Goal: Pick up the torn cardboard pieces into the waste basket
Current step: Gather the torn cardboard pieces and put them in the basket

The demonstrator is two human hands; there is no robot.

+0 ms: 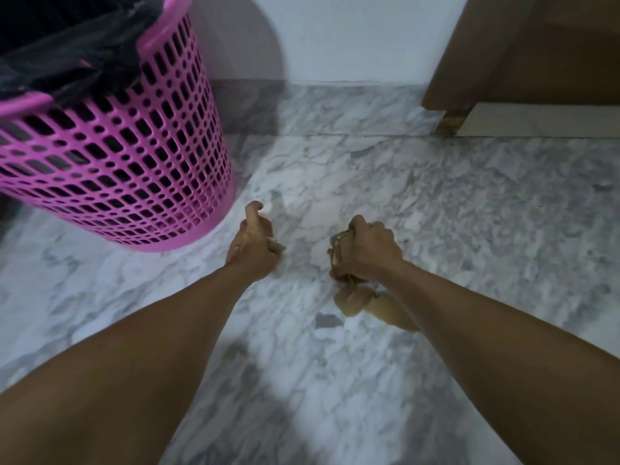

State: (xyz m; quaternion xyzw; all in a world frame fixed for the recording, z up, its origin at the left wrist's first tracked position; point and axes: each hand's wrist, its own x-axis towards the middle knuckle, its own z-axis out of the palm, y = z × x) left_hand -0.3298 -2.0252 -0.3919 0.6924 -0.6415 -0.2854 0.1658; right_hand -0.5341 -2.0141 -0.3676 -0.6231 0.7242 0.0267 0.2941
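At the far left we see the pink perforated plastic waste basket [110, 156] lined with a black bag, standing on the grey-veined white marble floor [436, 213], its mouth cut off by the frame so we cannot tell what is already inside. Just beside its base, our left hand [255, 246] is curled around a small tan scrap of torn cardboard [275, 246], the forefinger lifted free. To the right, our right hand [364, 253] is clenched on a crumpled bunch of brown torn cardboard pieces [339, 250], with more loose cardboard scraps [352, 298] on the floor beneath the wrist. We judge the gathering step nearly done; next calls for lifting both handfuls over the rim. Blur hides how many scraps remain under the forearm.
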